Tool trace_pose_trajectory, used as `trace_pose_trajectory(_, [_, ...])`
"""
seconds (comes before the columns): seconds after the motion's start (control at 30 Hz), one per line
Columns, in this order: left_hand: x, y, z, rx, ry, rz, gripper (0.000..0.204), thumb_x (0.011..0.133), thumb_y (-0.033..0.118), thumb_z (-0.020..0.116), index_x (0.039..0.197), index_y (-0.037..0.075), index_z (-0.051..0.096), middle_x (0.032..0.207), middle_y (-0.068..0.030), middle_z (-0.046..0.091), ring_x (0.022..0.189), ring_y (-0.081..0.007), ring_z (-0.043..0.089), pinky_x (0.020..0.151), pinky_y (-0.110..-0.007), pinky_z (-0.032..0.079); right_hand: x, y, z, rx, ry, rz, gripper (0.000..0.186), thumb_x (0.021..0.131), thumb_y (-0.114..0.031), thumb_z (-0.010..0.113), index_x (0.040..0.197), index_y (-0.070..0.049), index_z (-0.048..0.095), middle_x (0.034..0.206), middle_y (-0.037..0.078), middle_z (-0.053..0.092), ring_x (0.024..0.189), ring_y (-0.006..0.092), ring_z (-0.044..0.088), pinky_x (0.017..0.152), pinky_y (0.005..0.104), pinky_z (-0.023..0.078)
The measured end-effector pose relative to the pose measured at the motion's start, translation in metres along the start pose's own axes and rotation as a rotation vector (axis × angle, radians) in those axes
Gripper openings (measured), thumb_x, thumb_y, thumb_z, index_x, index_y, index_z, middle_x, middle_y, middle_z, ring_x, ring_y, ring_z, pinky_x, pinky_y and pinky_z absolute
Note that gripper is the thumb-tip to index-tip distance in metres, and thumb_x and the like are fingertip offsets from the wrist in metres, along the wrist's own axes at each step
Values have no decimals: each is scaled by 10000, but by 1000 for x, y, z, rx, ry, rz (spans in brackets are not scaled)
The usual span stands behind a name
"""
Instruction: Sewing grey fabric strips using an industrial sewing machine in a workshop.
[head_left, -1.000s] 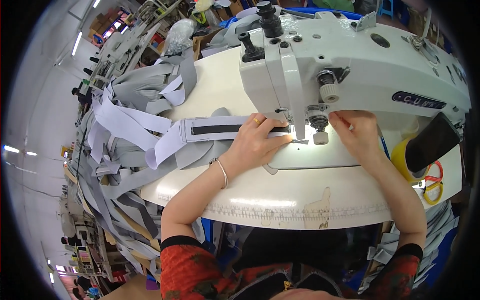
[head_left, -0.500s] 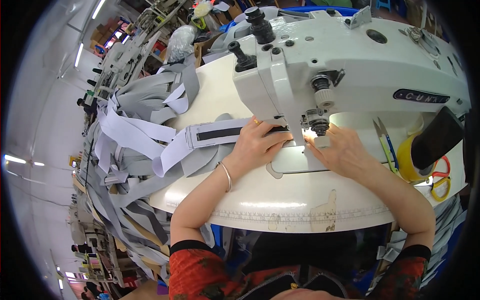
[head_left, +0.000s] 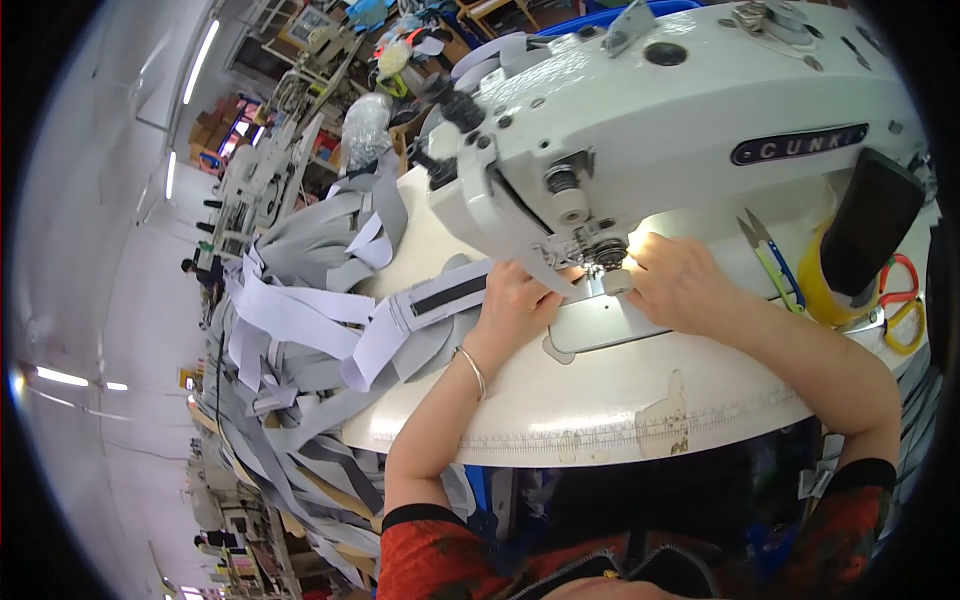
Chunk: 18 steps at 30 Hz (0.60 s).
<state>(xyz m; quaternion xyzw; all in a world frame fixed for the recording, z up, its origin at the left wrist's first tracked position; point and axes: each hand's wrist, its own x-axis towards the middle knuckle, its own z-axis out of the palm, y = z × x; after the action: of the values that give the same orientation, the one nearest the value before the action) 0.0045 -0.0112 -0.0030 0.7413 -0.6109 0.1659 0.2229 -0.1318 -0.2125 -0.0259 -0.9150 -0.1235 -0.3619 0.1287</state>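
A white sewing machine (head_left: 690, 110) reaches over the table, its lit needle area between my two hands. A pale grey fabric strip (head_left: 405, 312) with a black band (head_left: 450, 291) along its middle runs from the left toward the needle. My left hand (head_left: 515, 305), with a bangle at the wrist, is closed over the strip just left of the presser foot. Right of the needle is my right hand (head_left: 685, 285), its fingers bent inward. The machine's head partly covers those fingertips, and whatever they grip is hidden.
Grey and lilac fabric strips (head_left: 300, 310) pile up at the left table edge. To the right lie thread snips (head_left: 772, 262), a yellow tape roll (head_left: 830, 270) with a dark object on it, and red-and-yellow scissors (head_left: 903, 310). A ruler scale (head_left: 600, 438) follows the near edge.
The view has turned and shifted, so machine and table appear tilted. Both hands stay beside the needle. My left fingers have drawn together, nearer the presser foot.
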Motion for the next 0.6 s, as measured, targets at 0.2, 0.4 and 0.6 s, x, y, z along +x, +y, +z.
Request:
trace_pose_trajectory(0.2, [5,5,-3,-102,-37,-49,258,688,35,692,916,133,761,767,-86,673,697,-269,636,651,-392,492,-5,3,4,63,-49,42,93,807,-184,668,821,-92,674,713,37,574,709,200,585,525,343,472])
trace_pose_trajectory(0.4, [8,-3,4,-80,38,-37,161,700,75,738,861,83,734,712,-112,648,629,-264,611,526,-372,438,-3,6,2,90,-3,54,97,817,-190,654,787,-99,656,710,40,589,711,206,594,541,349,485])
trace_pose_trajectory(0.6, [-8,-17,6,-12,49,-181,70,699,60,704,767,62,717,769,-84,670,779,-290,646,738,-400,500,9,-1,-5,24,-191,78,95,773,-178,678,799,-92,650,723,47,571,716,239,593,568,384,489])
